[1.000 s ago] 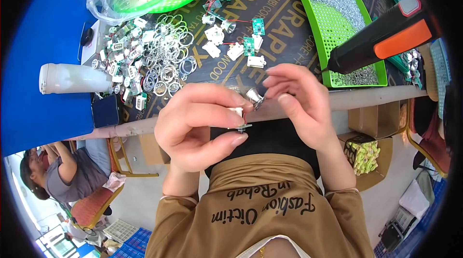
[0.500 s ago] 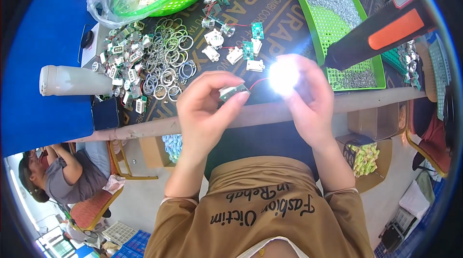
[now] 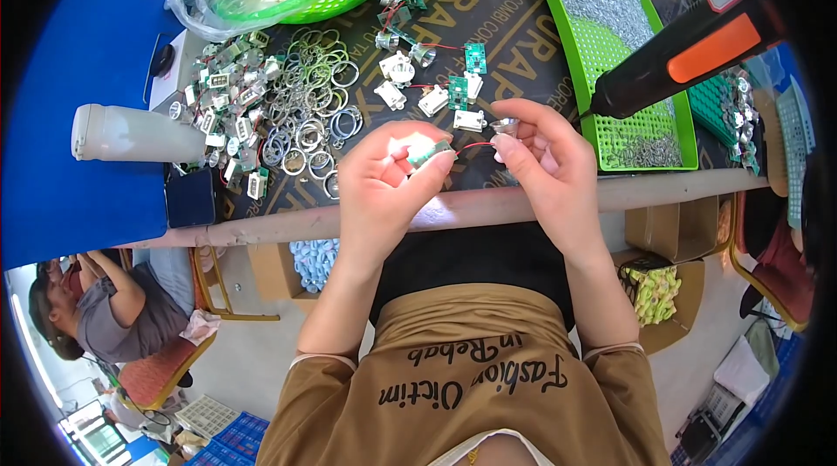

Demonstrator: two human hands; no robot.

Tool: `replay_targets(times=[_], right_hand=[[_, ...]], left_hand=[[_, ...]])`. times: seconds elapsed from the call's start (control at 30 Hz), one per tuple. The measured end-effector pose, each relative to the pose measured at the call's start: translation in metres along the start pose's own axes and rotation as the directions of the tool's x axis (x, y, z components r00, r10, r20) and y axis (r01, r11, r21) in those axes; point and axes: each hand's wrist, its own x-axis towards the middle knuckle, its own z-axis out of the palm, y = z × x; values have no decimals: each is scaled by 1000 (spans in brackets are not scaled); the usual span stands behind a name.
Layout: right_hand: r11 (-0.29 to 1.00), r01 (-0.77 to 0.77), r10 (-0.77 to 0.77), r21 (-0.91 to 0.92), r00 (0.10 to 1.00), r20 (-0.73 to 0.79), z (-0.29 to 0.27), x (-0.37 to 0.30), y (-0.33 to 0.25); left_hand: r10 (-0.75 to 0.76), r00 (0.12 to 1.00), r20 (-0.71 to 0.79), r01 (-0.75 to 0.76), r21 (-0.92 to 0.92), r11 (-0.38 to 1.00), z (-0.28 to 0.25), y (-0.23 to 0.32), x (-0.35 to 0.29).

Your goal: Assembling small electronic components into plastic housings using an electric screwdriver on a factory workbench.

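Between the thumb and fingers of my left hand (image 3: 384,174) is a small green circuit board (image 3: 430,153), with bright light falling on it and on my fingers. A short red wire (image 3: 473,146) runs from it to a small silver lamp reflector (image 3: 505,127), which my right hand (image 3: 551,171) pinches. The reflector faces away from me and toward the left. Just beyond my hands lie white plastic housings (image 3: 469,121) and a green board (image 3: 458,93) joined by red wire to another part. More wired reflectors (image 3: 422,54) rest farther back.
Metal key rings (image 3: 311,122) and assembled light modules (image 3: 228,91) are heaped at left, beside a pale bottle (image 3: 135,133). A green basket (image 3: 336,2) holds white parts. At right, a black-and-orange tool (image 3: 689,61) juts over a green tray (image 3: 689,139) of small metal pieces. Another person (image 3: 113,305) sits at far left.
The reflector in my right hand has turned; its glare no longer faces the camera and light now falls on my left hand. My left hand has shifted slightly right.
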Motion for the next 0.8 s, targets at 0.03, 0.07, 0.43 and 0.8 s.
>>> replay_targets(times=[0.03,0.07,0.43,0.8], right_hand=[[1000,0,0,-1,1000,3,1,0,0],[1000,7,-7,2,1000,-1,1,-1,1],[998,57,-57,-19,998,-12,3,1,3],[998,55,-56,-25,998,-27,3,0,3]], left_hand=[[21,1000,4,-21,11,1000,-1,-1,0],[42,999,9,-42,23,999,-1,-2,0],[91,995,29,-91,21,996,-1,-6,3],[163,982,93,-165,21,986,-4,-10,4]])
